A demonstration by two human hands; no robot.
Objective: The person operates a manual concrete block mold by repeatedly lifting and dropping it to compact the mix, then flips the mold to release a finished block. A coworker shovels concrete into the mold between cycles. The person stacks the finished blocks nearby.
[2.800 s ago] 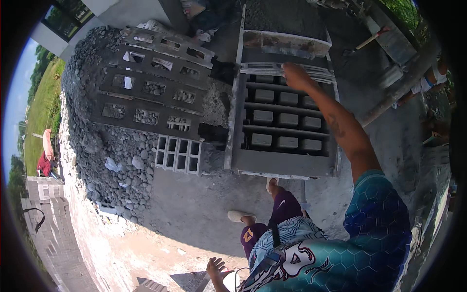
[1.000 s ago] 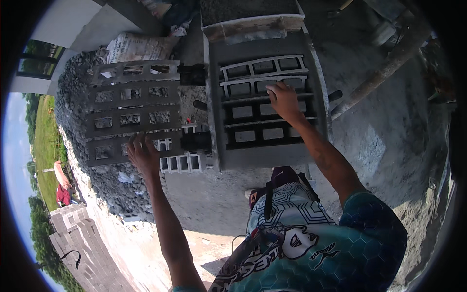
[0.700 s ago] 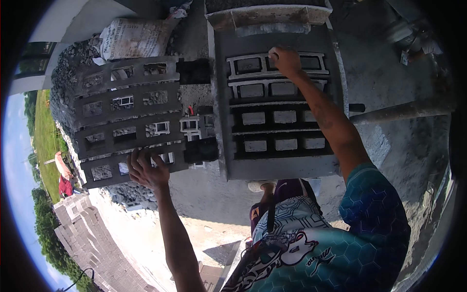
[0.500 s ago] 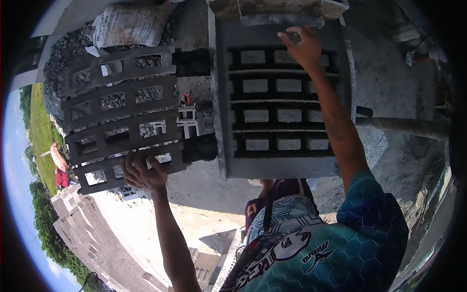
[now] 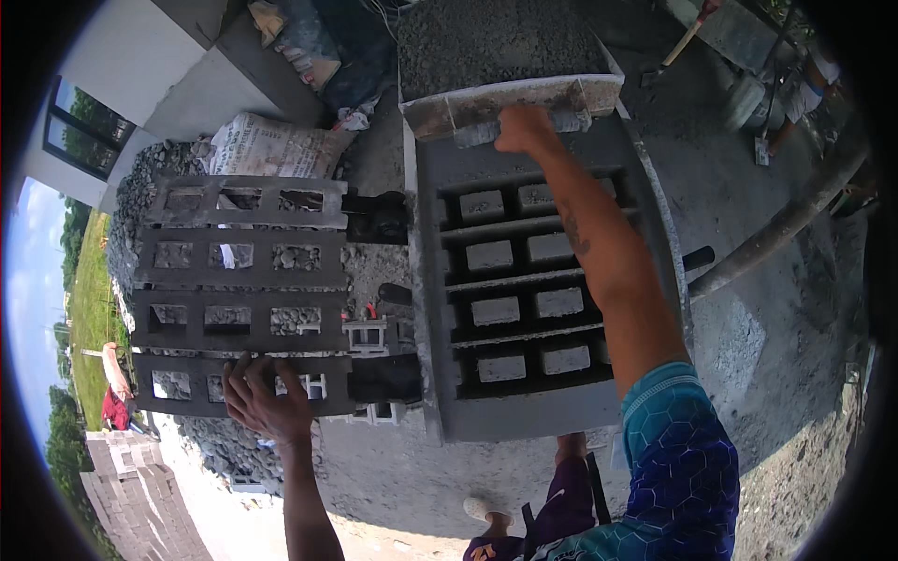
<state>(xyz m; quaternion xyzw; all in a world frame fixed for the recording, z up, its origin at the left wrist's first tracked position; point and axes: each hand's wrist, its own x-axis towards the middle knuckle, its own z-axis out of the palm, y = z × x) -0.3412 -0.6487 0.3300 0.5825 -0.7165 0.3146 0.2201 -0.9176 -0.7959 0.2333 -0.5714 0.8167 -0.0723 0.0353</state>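
My left hand [image 5: 267,397] rests on the nearest of several grey hollow concrete blocks [image 5: 208,381], its fingers apart and arched over the block. The blocks lie in parallel rows left of a steel block mould [image 5: 524,416], which has long dark slots with rectangular cores [image 5: 500,366] in them. At the mould's far end, my right hand [image 5: 526,128] is closed around a thick grey bar [image 5: 478,136] in front of a rusty metal plate [image 5: 432,119]. My right forearm crosses over the mould's right side and hides some of its cores.
Loose grey mix [image 5: 500,42] fills the tray behind the plate. A printed sack [image 5: 276,147] lies on gravel [image 5: 150,196] at far left. A long pole [image 5: 790,224] slants on the right. Stacked blocks [image 5: 145,496] stand at lower left; a co-worker's hand [image 5: 781,138] shows far right.
My right hand has gone from hovering with curled fingers over the mould's far end to gripping the bar. The view has shifted toward the far side. My left hand stays on the same block.
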